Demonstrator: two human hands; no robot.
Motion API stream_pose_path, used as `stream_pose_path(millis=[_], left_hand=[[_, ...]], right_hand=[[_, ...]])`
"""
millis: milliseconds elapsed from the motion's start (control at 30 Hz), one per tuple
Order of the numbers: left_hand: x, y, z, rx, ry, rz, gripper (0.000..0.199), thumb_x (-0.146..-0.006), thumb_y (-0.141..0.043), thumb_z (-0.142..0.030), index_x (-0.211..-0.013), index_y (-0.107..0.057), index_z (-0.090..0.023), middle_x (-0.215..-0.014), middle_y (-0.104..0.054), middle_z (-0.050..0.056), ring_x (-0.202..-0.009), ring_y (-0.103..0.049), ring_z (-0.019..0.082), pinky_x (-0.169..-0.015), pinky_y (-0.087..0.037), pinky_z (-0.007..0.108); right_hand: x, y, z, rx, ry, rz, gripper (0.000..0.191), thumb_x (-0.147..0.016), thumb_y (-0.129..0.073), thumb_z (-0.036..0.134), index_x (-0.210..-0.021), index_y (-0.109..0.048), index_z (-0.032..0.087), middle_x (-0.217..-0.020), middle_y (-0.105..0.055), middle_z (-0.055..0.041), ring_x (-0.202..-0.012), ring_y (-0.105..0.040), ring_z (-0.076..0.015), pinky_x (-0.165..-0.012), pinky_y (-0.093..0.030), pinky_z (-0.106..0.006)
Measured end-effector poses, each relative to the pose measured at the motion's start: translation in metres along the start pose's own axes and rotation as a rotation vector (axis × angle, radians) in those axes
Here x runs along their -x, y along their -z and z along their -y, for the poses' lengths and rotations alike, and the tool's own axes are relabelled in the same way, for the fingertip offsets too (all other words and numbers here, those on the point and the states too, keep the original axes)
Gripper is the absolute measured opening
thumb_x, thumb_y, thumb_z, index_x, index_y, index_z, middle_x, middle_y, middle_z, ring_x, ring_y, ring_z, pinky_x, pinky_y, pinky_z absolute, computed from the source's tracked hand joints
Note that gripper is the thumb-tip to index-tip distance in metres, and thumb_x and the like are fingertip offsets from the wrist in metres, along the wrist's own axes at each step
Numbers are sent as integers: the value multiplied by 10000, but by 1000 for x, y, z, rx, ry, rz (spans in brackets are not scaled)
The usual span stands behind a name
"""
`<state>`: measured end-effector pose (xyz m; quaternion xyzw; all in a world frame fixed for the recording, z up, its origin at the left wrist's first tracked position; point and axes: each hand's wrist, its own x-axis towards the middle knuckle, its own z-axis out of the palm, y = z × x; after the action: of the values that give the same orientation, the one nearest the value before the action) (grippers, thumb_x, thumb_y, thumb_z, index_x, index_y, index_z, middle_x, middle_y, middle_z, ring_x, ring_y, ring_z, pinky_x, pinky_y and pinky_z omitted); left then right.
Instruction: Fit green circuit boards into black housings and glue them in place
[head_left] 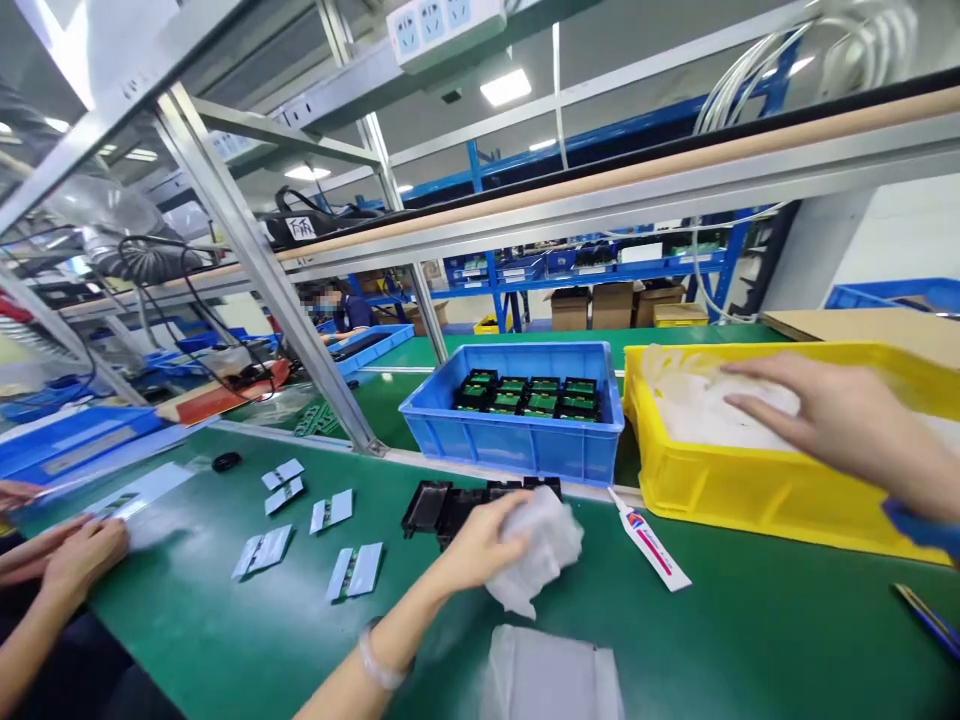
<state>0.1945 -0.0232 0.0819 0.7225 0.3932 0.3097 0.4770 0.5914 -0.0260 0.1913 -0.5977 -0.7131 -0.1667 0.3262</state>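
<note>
My left hand [484,545] is closed on a crumpled white plastic bag [544,545], thin and partly see-through, held above the green table. Just behind that hand lie several black plastic housings [427,508]. A flat grey piece in a translucent white wrap [559,675] lies nearer to me. Over the yellow bin [720,490], my right hand [832,405] has its thumb and fingers apart; motion blurs it slightly. White wrapping material [694,405] in the bin is right by its fingertips, and I cannot tell whether they touch it.
A blue bin [517,445] holds several black housings with green boards. A white glue tube [651,545] lies before the yellow bin. Small boards with white film [356,572] are spread to the left. A co-worker's hands [86,555] work at the far left. A metal post [277,290] rises beyond.
</note>
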Motion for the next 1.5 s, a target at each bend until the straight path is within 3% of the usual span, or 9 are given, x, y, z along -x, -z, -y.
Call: stream_pose_path(millis=[100,167,233,433,600,833,1067,1300,1500], left_hand=[[7,9,4,268,59,-183,578,-841,-558,-560,-1237,-600,-142,-1203,-667,142,-1053,-635,307,-857,-507,366],[16,4,6,429,105,-244,609,-836,-557,-607,-1176,-626,-107,-1105,-702,163,-974,-671,303,-790,-534,354],[28,-9,9,557,145,-267,601,-801,-615,-623,-1065,-675,-86,-989,-731,169,-906,-691,309,-761,-546,363],[53,-28,24,816,164,-352,475,-750,-770,-527,-989,-731,-119,-999,-744,109,-1023,-658,284,-868,-510,299],[69,12,35,1106,222,-363,345,-837,-721,-425,-986,-742,-115,-949,-755,102,-965,-693,269,-836,-545,315],[91,38,17,1529,199,-247,436,-1070,-284,-274,-1046,-701,-150,-958,-751,68,-838,-718,102,-724,-543,152],[107,57,-1,1739,40,-179,271,-1049,-350,-130,-1082,-616,-176,-703,-656,-21,-556,-635,20,-521,-458,39],[135,85,-8,1805,-81,-274,306,-1003,-383,0,-816,-541,-184,-543,-520,-89,-406,-549,-18,-370,-314,-12],[159,118,10,1569,-61,-607,272,-956,-494,-103,-702,-515,-198,-506,-514,-85,-351,-481,27,-313,-323,66]], right_hand=[[64,-9,73,-584,-116,272,501,-877,-506,631,-994,-728,197,-1032,-720,-112,-964,-657,-245,-881,-498,-370],[99,-35,123,-860,-276,592,556,-891,-508,609,-1234,-639,191,-1168,-675,-127,-1043,-632,-261,-893,-507,-390],[121,-65,167,-1121,-381,703,700,-881,-519,618,-1422,-453,178,-1341,-562,-155,-1117,-593,-272,-881,-519,-400],[125,-103,248,-1561,-566,544,597,-769,-732,445,-1273,-555,178,-1248,-627,-103,-1112,-590,-257,-963,-458,-381],[119,-113,265,-1839,-870,587,601,-687,-734,352,-1247,-580,199,-1099,-701,-72,-979,-651,-266,-777,-519,-356],[121,-145,299,-2069,-1080,753,596,-723,-737,610,-1115,-670,167,-1054,-726,-91,-1008,-660,-258,-923,-489,-412],[122,-159,308,-2104,-1355,911,404,-732,-737,442,-928,-678,94,-900,-739,-139,-959,-680,-274,-904,-500,-422],[120,-169,300,-1925,-1404,931,226,-833,-523,305,-833,-643,114,-685,-704,-90,-694,-689,-202,-760,-551,-335],[121,-154,302,-1830,-1186,997,155,-785,-599,235,-840,-657,103,-740,-709,-110,-628,-668,-185,-578,-536,-277]])
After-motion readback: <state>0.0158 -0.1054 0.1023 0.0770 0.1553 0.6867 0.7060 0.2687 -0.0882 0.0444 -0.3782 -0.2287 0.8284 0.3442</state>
